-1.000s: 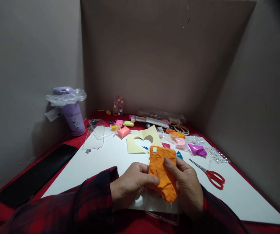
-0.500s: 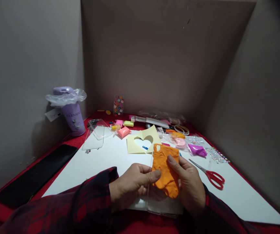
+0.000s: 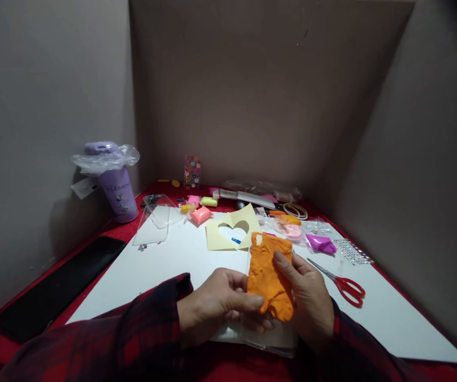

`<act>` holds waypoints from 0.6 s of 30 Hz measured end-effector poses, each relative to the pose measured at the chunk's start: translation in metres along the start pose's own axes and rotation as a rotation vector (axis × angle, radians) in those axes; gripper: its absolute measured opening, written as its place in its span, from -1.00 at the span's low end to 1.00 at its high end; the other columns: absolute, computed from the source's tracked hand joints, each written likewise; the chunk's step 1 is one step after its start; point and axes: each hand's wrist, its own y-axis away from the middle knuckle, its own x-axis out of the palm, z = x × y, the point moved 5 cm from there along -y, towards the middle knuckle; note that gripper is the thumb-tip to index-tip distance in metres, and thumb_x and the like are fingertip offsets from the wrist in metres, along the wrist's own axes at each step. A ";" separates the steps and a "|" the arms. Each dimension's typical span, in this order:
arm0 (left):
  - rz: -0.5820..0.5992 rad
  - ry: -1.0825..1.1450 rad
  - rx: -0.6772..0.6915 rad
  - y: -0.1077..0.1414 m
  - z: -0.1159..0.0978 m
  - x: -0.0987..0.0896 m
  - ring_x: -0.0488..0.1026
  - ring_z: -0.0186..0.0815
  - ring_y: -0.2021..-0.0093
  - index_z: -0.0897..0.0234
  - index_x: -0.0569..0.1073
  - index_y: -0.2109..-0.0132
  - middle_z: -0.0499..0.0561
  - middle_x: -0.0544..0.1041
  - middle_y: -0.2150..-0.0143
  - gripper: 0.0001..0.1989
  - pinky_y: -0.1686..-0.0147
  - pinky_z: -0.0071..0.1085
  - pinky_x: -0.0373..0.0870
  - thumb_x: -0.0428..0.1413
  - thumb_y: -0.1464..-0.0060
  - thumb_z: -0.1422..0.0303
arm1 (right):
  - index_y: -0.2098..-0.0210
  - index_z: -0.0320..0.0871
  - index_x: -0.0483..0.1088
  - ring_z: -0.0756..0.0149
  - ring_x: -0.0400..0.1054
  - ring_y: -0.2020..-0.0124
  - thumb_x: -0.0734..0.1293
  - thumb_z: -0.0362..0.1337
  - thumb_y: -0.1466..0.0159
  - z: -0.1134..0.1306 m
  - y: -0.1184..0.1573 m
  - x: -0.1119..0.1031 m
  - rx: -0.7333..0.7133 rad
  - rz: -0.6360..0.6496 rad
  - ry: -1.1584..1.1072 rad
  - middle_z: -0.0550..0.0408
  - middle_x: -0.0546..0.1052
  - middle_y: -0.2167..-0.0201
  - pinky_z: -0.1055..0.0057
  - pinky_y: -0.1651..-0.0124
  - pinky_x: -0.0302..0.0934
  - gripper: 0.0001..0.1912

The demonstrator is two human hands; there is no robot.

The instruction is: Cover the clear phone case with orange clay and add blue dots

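Between my hands is a phone case (image 3: 268,276) coated with lumpy orange clay, its camera cutout at the upper left. My left hand (image 3: 220,302) grips the lower left edge, thumb pressed on the clay and fingers behind. On the right side my right hand (image 3: 311,297) clasps the case, its thumb flat on the clay front and its fingers mostly hidden at the back. Below the case lies a clear plastic sheet or pouch (image 3: 270,339), partly covered by my hands. Beyond it sits yellow paper (image 3: 216,239) with a heart-shaped hole.
Red-handled scissors (image 3: 350,289) lie right of my right hand. Clear phone cases (image 3: 152,228) and a coral clay packet (image 3: 200,215) are at the back left, a purple clay packet (image 3: 320,244) and rhinestones (image 3: 353,252) at the right. A purple tumbler (image 3: 119,193) stands far left, behind a black phone-like slab (image 3: 59,284).
My left thumb has slid slightly downward along the lower left of the clay. Both hands keep hold of the case, and the view has shifted a little.
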 end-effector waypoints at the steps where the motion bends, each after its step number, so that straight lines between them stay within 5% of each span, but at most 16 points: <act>1: 0.017 0.020 0.017 0.000 0.000 0.001 0.47 -0.30 0.42 0.48 0.49 0.24 0.19 0.52 0.41 -0.70 0.35 -0.39 0.37 0.15 0.06 0.29 | 0.29 -0.14 0.42 0.14 0.44 0.46 0.42 -0.19 -0.05 0.000 0.000 0.000 -0.005 -0.005 -0.008 0.04 0.55 0.44 0.31 0.47 0.33 -0.75; 4: 0.038 0.063 0.037 -0.001 0.000 0.003 0.44 -0.36 0.47 0.46 0.49 0.27 0.15 0.50 0.43 -0.62 0.51 -0.52 0.28 0.05 -0.03 0.16 | 0.28 -0.13 0.42 0.13 0.45 0.43 0.43 -0.18 -0.04 0.001 0.003 0.003 -0.041 -0.025 -0.004 0.05 0.55 0.42 0.31 0.43 0.33 -0.73; 8: -0.040 0.028 0.023 -0.001 0.002 0.003 0.34 -0.43 0.58 0.47 0.48 0.40 0.06 0.44 0.53 -0.72 0.59 -0.55 0.14 0.16 0.09 0.25 | 0.23 -0.11 0.41 0.15 0.44 0.39 0.42 -0.16 -0.05 0.000 0.008 0.011 -0.088 -0.003 0.053 0.06 0.54 0.35 0.34 0.41 0.32 -0.70; 14: -0.211 -0.040 0.099 -0.001 -0.005 -0.006 0.27 -0.45 0.59 0.47 0.48 0.38 0.05 0.42 0.52 -0.78 0.58 -0.52 0.10 0.17 0.15 0.33 | 0.26 -0.14 0.40 0.20 0.41 0.47 0.33 0.10 -0.04 -0.003 0.012 0.026 0.039 0.180 0.000 0.01 0.51 0.43 0.42 0.56 0.25 -0.54; 18: -0.198 -0.038 0.134 -0.001 -0.012 -0.008 0.29 -0.42 0.56 0.48 0.47 0.34 0.08 0.43 0.48 -0.76 0.57 -0.51 0.10 0.15 0.13 0.33 | 0.35 -0.17 0.40 0.29 0.38 0.51 0.38 -0.08 -0.08 -0.007 0.014 0.024 0.087 0.214 0.002 0.06 0.48 0.50 0.44 0.48 0.26 -0.72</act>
